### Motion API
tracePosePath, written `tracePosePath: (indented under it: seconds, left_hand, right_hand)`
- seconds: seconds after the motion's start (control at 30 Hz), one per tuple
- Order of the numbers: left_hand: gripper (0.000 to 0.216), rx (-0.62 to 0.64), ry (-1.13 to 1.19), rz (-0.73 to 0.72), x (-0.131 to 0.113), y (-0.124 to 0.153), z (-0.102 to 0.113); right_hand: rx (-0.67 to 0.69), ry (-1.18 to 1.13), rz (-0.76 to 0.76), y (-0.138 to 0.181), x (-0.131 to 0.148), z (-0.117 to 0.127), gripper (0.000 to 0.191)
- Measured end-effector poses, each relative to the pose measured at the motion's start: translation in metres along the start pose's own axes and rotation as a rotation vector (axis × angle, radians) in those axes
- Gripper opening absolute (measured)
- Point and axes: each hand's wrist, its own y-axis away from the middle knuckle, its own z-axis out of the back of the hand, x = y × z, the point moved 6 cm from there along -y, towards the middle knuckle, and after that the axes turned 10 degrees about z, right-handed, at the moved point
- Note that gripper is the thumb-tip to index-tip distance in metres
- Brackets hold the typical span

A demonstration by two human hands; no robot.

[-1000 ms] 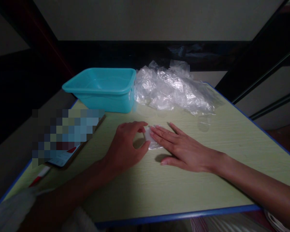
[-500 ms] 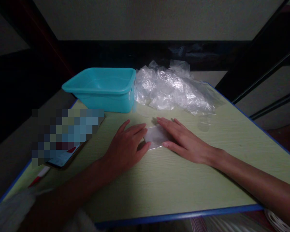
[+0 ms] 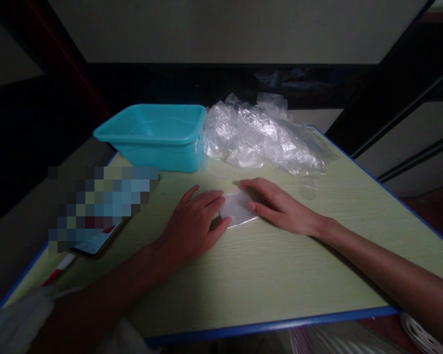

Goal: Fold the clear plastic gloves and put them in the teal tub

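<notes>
A small flat rectangle of clear plastic, like a folded plastic bag (image 3: 237,208), lies on the table between my hands. My left hand (image 3: 195,221) rests at its left edge, with fingertips and thumb touching it and the fingers apart. From the other side, my right hand (image 3: 276,202) reaches over the right part of the plastic. Its thumb lies on top near the middle and its fingers stretch along the far edge. The right end of the plastic is hidden under that hand. Both hands are open.
A turquoise plastic basin (image 3: 151,142) stands at the back left. Beside it lies a heap of crumpled clear plastic bags (image 3: 262,132). A phone (image 3: 96,241), partly pixelated, and a red-and-white pen-like object (image 3: 61,268) are at the left. Blue edging (image 3: 273,326) borders the table.
My right hand has shifted slightly, its fingers bending a little more and uncovering more of the plastic's near edge. My left hand stays in place.
</notes>
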Motion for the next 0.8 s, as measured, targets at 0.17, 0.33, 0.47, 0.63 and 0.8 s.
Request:
tracePosePath:
  seconds: [0.17, 0.33, 0.47, 0.63, 0.8]
  left_hand:
    - [0.028, 0.026, 0.005, -0.003, -0.0018, 0.0006, -0.0003]
    - [0.029, 0.032, 0.005, -0.001, -0.0016, 0.0007, -0.0014]
    - [0.029, 0.04, -0.007, 0.002, -0.0015, 0.0007, -0.002]
    - [0.03, 0.059, -0.044, -0.007, -0.0037, 0.0009, -0.0021]
    - [0.032, 0.061, -0.079, -0.025, -0.0063, 0.0016, -0.0018]
  right_hand:
    - [-0.001, -0.012, 0.005, -0.0002, 0.001, 0.0003, 0.037]
    - [0.007, -0.006, 0.002, -0.0001, 0.0009, -0.0002, 0.037]
    - [0.016, 0.011, -0.001, 0.0002, 0.0002, -0.0001, 0.038]
    - [0.038, 0.041, 0.01, -0.0001, 0.0023, -0.0008, 0.04]
    - [0.067, 0.103, 0.03, -0.0003, 0.0047, -0.0031, 0.038]
